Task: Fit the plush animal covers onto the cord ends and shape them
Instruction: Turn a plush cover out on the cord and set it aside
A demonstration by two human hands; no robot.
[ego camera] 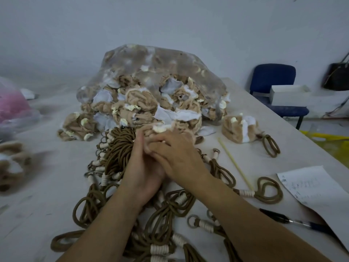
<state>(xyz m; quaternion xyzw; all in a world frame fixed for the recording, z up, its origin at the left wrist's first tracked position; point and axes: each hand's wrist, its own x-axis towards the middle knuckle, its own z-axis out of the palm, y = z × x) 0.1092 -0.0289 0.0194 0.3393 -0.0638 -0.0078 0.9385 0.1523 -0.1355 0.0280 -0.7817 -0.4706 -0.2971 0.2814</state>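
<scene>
My left hand [141,171] and my right hand [175,154] meet at the middle of the table, fingers wrapped together around a tan plush cover [160,129] at the near edge of the cover heap. What lies between my palms is hidden. Tan and white plush covers [139,103] spill from a clear plastic bag [151,61] behind my hands. Brown looped cords [117,148] with white wrapped ends and metal rings are piled under and around my wrists. One fitted cover with its cord loop [243,129] lies apart at the right.
A thin pale stick [236,165] lies right of my hands. A sheet of paper [313,186] and a pen [294,222] sit at the right table edge. A blue chair [273,80] stands beyond it. More plush pieces [11,163] and a pink bag [11,104] are at the left.
</scene>
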